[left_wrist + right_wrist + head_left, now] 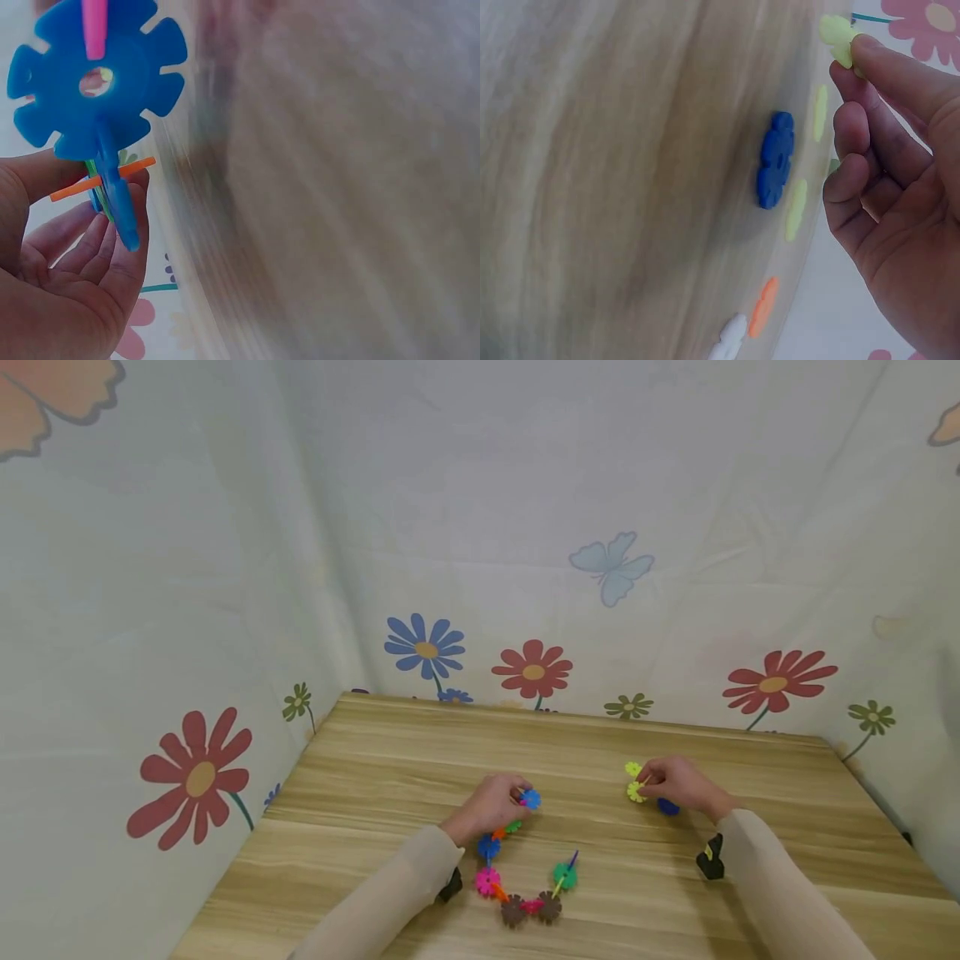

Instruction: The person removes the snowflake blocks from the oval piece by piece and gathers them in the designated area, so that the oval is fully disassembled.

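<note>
"What's the left hand (491, 802) got?"

"The far end of a chain of notched, flower-shaped plastic discs (488, 882), many colours slotted into one another. Its thumb and fingers are clamped there, right beside a bright blue disc (532, 799)."

"And the rest of that chain?"

"It curves towards the person in a U, over the pale wood-grain surface (420, 752) — pink, then two brown discs, then a green disc (566, 877) at the other end with a purple piece standing out of it. How much actually rests on the wood, I can't tell."

"The right hand (678, 783) is well apart from it, over to the right."

"Yes, thumb and forefinger pinched on a yellow notched plastic disc (637, 792); the other fingers are bent and hold nothing. A second yellow disc (633, 768) lies just beyond."

"Something dark under that hand?"

"A dark blue notched disc (668, 807), flat on the surface. From the wrist's side you also see an orange disc (763, 307) and a white piece (729, 339) — those two lie next to each other."
</note>
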The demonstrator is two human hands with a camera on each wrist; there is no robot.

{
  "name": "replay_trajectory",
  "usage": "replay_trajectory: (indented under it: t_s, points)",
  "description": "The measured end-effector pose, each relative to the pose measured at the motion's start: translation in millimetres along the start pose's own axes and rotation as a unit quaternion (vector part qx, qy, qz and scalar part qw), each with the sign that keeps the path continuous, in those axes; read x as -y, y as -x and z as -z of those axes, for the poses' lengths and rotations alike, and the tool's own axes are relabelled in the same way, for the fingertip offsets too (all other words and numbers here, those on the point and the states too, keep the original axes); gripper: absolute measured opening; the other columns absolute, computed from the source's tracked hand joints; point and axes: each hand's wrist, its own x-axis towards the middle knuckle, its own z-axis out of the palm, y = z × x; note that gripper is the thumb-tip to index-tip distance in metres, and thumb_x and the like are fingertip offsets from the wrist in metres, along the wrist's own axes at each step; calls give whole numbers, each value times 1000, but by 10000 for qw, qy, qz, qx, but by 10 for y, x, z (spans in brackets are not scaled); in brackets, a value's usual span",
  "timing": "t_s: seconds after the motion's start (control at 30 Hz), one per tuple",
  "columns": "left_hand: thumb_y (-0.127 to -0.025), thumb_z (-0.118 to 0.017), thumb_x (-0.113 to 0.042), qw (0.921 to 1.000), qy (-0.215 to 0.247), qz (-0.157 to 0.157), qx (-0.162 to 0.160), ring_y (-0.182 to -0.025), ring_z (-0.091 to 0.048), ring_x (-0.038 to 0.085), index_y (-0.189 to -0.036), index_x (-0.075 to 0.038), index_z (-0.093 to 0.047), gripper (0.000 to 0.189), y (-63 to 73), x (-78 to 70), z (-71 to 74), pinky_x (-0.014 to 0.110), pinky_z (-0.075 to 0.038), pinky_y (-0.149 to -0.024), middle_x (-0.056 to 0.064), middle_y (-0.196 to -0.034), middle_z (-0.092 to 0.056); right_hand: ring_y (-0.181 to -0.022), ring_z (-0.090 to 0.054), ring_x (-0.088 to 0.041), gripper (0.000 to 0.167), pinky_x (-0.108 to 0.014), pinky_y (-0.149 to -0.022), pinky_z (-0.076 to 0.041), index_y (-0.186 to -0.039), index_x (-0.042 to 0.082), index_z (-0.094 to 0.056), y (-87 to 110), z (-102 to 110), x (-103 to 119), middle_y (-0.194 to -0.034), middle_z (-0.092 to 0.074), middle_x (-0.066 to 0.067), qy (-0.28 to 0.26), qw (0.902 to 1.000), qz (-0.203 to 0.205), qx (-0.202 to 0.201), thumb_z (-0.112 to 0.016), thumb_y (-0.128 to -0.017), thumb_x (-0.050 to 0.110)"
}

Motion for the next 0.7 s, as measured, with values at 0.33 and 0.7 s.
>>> replay_trajectory:
  t_s: [0.33, 0.7]
  points:
    - [-83, -72, -12, 9999, -124, 12, 28, -92, -60, 19, -121, -4, -63, 40, 5, -57, -2, 31, -50, -73, 5, -101, -64, -70, -58, -9, 10, -26, -63, -47, -90, 2, -68, -54, -90, -3, -78, -65, 2, 110, 9998, 120, 63, -71, -84, 10]
    - [-84, -71, -12, 9998, -171, 10, -30, -85, -59, 15, -124, -5, -60, 42, -12, -81, -10, 29, -49, -69, 3, -96, -63, -73, -58, -10, 9, -28, -65, -48, -91, 4, -69, -65, -81, 13, -80, -64, 4, 378, 9993, -58, -4, -71, -84, 11]
